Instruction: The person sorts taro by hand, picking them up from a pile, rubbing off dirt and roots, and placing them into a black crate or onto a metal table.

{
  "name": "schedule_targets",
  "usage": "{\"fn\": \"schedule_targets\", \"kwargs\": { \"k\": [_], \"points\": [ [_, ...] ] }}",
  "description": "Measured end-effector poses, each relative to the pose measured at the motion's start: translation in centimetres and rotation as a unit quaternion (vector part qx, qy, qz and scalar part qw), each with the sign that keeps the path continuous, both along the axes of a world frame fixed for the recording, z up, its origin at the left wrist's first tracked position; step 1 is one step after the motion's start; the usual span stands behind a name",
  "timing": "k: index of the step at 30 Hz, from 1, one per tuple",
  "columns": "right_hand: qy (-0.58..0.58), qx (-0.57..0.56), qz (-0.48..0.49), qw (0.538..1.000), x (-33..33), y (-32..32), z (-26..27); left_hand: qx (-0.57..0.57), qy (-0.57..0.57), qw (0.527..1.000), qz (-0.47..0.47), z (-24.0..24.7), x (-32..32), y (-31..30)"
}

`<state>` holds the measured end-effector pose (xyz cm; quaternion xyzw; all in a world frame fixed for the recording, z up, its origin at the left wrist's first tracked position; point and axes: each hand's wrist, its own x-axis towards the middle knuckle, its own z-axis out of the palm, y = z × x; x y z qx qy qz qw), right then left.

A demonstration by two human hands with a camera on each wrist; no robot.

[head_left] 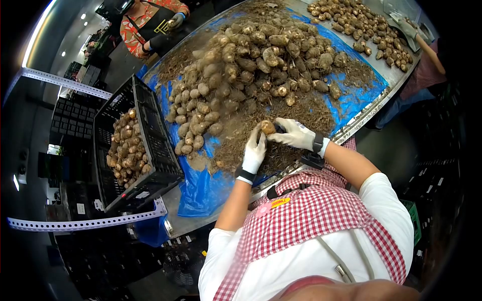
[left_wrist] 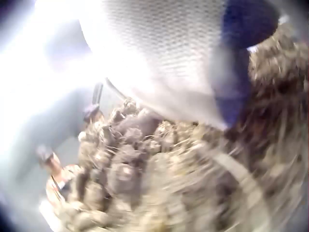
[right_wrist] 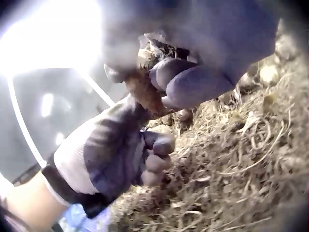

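Observation:
A brown taro corm (head_left: 268, 127) is held between two gloved hands, low over the table's littered near side. My right hand (head_left: 292, 134) grips it from the right; in the right wrist view its dark-coated fingers (right_wrist: 193, 87) curl round the taro (right_wrist: 144, 92). My left hand (head_left: 254, 152) meets it from the left, thumb and forefinger at its lower end and the remaining fingers curled in. In the left wrist view the left glove (left_wrist: 159, 53) fills the top and hides the taro. Just beyond both hands rises a large heap of hairy taros (head_left: 261, 60).
Root fibres and soil (head_left: 236, 150) cover blue plastic sheeting (head_left: 201, 193) on the metal table. Smoother taros (head_left: 193, 125) lie at the heap's left. A black crate (head_left: 163, 150) of taros stands left. People work across (head_left: 150, 27) and at right (head_left: 427, 70), beside more taros (head_left: 346, 22).

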<state>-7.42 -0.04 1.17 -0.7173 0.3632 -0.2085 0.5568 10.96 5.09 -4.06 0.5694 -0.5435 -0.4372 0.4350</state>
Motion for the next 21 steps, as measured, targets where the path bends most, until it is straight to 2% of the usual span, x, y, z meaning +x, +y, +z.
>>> {"fn": "schedule_targets", "kwargs": {
  "k": [1, 2, 4, 6, 7, 8, 9, 10, 11, 12, 14, 15, 16, 17, 18, 20, 21],
  "points": [
    [0.013, -0.014, 0.0, 1.0, 0.0, 0.0, -0.3, 0.001, -0.003, 1.0, 0.009, 0.6, 0.7, -0.3],
    [0.069, -0.13, 0.009, 0.989, 0.0, 0.0, -0.4, 0.003, -0.005, 1.0, 0.017, 2.2, 1.1, -0.7],
    [0.175, -0.349, 0.027, 0.92, 0.4, 0.3, -0.7, 0.145, 0.064, 0.987, -0.034, 5.3, 0.6, -0.6],
    [0.147, -0.374, 0.038, 0.915, 0.6, 0.4, -0.8, 0.017, -0.042, 0.999, -0.021, 2.2, 0.2, -1.6],
    [0.134, -0.387, 0.041, 0.911, 0.7, 0.4, -0.8, 0.014, 0.062, 0.997, -0.034, 1.4, 0.5, -1.3],
    [0.121, -0.399, 0.044, 0.908, 0.7, 0.4, -0.8, -0.004, 0.065, 0.997, -0.05, 1.7, 0.5, -1.0],
    [0.081, -0.376, 0.052, 0.922, 0.5, 0.2, -0.2, -0.021, 0.07, 0.995, -0.066, 2.1, 0.4, -0.6],
    [0.054, -0.321, 0.015, 0.946, 0.4, 0.0, -0.5, -0.037, 0.075, 0.993, -0.081, 2.3, 0.5, -0.4],
    [0.027, -0.263, -0.023, 0.964, 0.5, -0.1, -1.1, -0.104, -0.091, 0.987, -0.082, 2.1, 0.7, -0.5],
    [-0.001, -0.205, -0.061, 0.977, 0.6, -0.4, -1.9, -0.165, -0.107, 0.978, -0.076, 1.8, 0.6, -0.8],
    [0.088, -0.236, -0.075, 0.965, -0.3, -1.9, -6.3, -0.287, -0.139, 0.946, -0.06, 1.3, 0.1, -1.2],
    [0.128, -0.196, -0.067, 0.97, -0.7, -1.8, -6.2, -0.018, 0.084, 0.995, -0.04, 4.3, -0.2, 0.4],
    [0.168, -0.155, -0.06, 0.972, -1.0, -1.7, -6.1, -0.029, 0.069, 0.997, -0.013, 4.3, 0.1, 0.2],
    [0.149, -0.149, -0.059, 0.976, -0.9, -1.5, -5.5, 0.011, 0.082, 0.996, -0.029, 4.1, 1.1, 0.5],
    [0.096, -0.123, -0.073, 0.985, -1.0, -1.3, -4.9, 0.052, 0.096, 0.993, -0.045, 3.9, 2.0, 0.7],
    [-0.009, -0.068, -0.101, 0.993, -1.8, -0.5, -2.6, 0.036, 0.102, 0.993, -0.037, 3.1, 2.1, 0.7],
    [-0.017, -0.018, -0.098, 0.995, -2.0, -0.5, -2.2, 0.026, 0.105, 0.994, -0.033, 3.0, 2.1, 0.6]
  ]
}}
